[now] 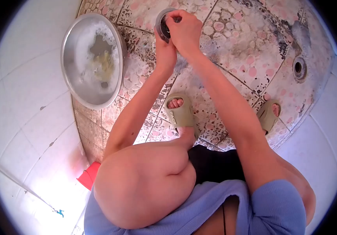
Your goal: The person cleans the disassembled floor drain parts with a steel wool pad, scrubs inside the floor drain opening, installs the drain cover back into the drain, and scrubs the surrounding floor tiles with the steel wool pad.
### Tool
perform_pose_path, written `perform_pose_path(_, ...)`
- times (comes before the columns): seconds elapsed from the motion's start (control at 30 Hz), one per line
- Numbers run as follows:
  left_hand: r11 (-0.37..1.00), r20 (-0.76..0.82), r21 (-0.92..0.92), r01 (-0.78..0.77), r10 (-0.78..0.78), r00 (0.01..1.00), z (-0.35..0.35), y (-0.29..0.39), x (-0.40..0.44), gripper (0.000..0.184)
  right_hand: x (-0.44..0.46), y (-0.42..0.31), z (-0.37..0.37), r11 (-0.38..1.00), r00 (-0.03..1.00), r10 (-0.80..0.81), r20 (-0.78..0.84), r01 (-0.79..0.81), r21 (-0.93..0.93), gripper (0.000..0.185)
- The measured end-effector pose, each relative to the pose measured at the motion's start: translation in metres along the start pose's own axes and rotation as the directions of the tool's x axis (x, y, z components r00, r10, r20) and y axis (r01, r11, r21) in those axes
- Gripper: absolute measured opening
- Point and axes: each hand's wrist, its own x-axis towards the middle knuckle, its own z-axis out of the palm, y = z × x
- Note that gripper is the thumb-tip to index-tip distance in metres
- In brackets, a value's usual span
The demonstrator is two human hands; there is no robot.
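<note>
Free floor (241, 29) right of hands (188, 31); basin (70, 58) (rimmed) blocks left.

Left hand (165, 50) partly hidden, red container (89, 175) part-covered

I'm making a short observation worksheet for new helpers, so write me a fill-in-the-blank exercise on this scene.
1. The metal basin stands on the person's ____ side.
2. The left hand and right hand meet at a round item whose rim is ____ in colour.
3. The number of slippers worn is ____.
4. The plastic object near the left knee is coloured ____.

Missing words: left; gray; two; red.
</note>
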Motion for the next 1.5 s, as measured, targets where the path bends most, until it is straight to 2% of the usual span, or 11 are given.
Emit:
perform_pose_path(0.03,0.989,-0.04,0.003,-0.149,0.149,0.988,0.002,-0.004,-0.002,0.031,-0.001,-0.001,-0.005,1.0,0.995,-0.021,0.096,0.023,-0.014,0.007)
perform_pose_path(0.13,0.983,0.15,-0.03,0.18,-0.173,0.973,-0.016,0.001,-0.011,0.037,0.01,0.007,-0.024,0.949,0.893,-0.288,0.346,0.314,-0.019,0.007)
perform_pose_path(0.3,0.862,0.534,0.017,0.507,-0.436,0.724,-0.057,0.031,0.005,0.036,0.026,0.022,-0.037,0.482,0.267,-0.742,0.615,0.851,0.211,0.007)
perform_pose_path(0.4,0.877,0.562,0.126,0.463,-0.448,0.695,-0.059,0.038,0.013,0.034,0.027,0.022,-0.034,0.359,0.151,-0.786,0.599,0.901,0.243,0.008)
perform_pose_path(0.57,0.894,0.366,-0.204,0.4,-0.309,0.878,-0.041,0.017,0.006,0.04,0.011,0.01,-0.017,0.674,0.699,-0.671,0.246,0.714,-0.19,0.008)
perform_pose_path(0.63,0.95,0.246,-0.031,0.311,-0.295,0.923,-0.031,0.015,0.01,0.043,0.001,0.005,-0.006,0.84,0.862,-0.504,0.051,0.503,-0.205,0.007)
perform_pose_path(0.8,0.96,0.129,0.139,-0.243,0.226,0.966,-0.012,0.007,0.011,0.054,0.007,-0.013,-0.007,1.0,0.999,0.008,-0.035,-0.007,0.023,0.011)
perform_pose_path(0.93,0.994,0.263,0.007,0.106,-0.104,0.959,-0.019,0.025,0.005,0.06,0.024,0.009,-0.025,0.92,0.899,-0.349,0.265,0.383,-0.085,0.018)
perform_pose_path(1.1,0.923,0.435,0.157,0.352,-0.385,0.814,-0.036,0.047,0.011,0.045,0.036,0.007,-0.038,0.488,0.415,-0.691,0.592,0.872,-0.041,0.028)
perform_pose_path(1.2,0.909,0.463,0.073,0.411,-0.396,0.793,-0.038,0.041,0.011,0.035,0.037,0.003,-0.038,0.389,0.232,-0.716,0.659,0.916,0.1,0.031)
perform_pose_path(1.5,0.829,0.569,-0.065,0.556,-0.427,0.703,-0.05,0.036,0.005,0.032,0.026,0.004,-0.036,0.472,0.222,-0.739,0.636,0.844,0.253,0.04)
